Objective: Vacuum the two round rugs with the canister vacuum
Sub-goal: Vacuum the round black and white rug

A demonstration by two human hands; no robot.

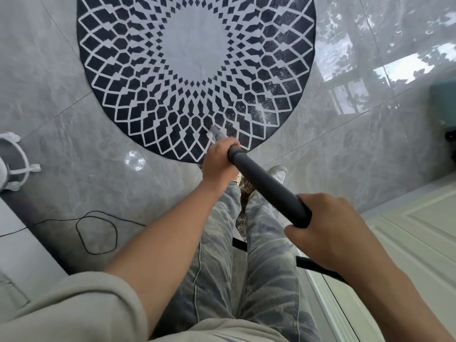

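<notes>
A round rug [196, 53] with a black-and-white diamond pattern and a plain grey centre lies on the tiled floor ahead. A dark grey vacuum wand [267, 187] slants from lower right down to the rug's near edge. Its light grey nozzle tip [215, 132] touches the rug there. My left hand [219, 162] grips the wand's lower end just behind the nozzle. My right hand [330, 224] grips the upper end, where a black hose [318, 266] leaves it. The canister is out of view.
A thin black cable [96, 232] loops on the grey tiles at the left. A white stand base [14, 164] sits at the far left edge. A pale cabinet door [414, 240] is at the right. A teal object [444, 102] sits at the right edge. My legs stand below.
</notes>
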